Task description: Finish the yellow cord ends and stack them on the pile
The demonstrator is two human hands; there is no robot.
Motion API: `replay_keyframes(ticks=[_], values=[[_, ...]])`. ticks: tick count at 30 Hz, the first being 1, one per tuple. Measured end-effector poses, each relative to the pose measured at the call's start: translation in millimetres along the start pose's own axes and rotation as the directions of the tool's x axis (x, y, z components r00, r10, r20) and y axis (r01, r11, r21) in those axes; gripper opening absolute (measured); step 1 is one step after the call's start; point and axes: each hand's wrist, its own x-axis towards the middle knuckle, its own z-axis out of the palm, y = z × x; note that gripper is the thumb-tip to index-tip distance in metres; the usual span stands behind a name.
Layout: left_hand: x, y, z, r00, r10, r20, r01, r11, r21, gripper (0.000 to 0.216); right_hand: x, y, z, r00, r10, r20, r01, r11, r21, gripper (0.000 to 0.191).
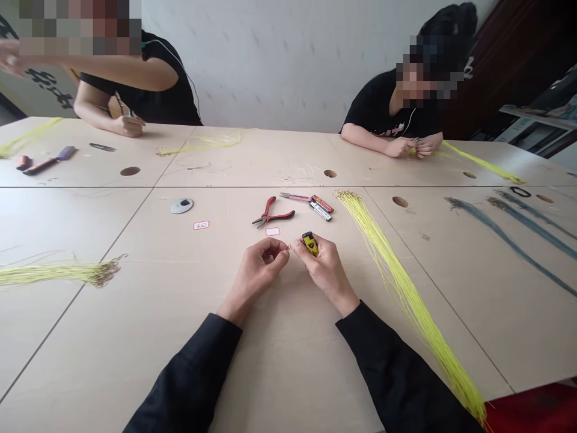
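My left hand (259, 264) and my right hand (322, 264) meet over the middle of the pale wooden table (135, 337), fingertips nearly touching. My right hand is closed around a small yellow and black lighter (310, 243). My left hand pinches something tiny between thumb and forefinger, too small to name. A long bundle of yellow cords (401, 288) lies just right of my right hand. Red-handled pliers (273, 215) lie just beyond my hands.
A second yellow cord bundle (58, 273) lies at the left. Grey-blue cords (505, 234) lie at the right. A round metal cap (181, 205), small boxes (322, 207) and cable holes (130, 171) dot the table. Two other people (396, 114) work at the far side.
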Motion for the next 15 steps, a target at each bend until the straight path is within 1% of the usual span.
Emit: replay_keyframes(ticks=[9,15], values=[[-0.4,-1.6,0.7,1.000,-0.003,0.020,0.003,1.000,-0.001,0.024,-0.3,-0.9,0.0,1.000,0.009,0.015,-0.009,1.000,0.012,0.037],[0.1,3.3,1.8,0.998,-0.047,0.032,0.048,0.998,-0.027,0.022,-1.5,-3.1,-0.5,0.998,0.015,0.056,-0.017,0.999,0.029,0.037]])
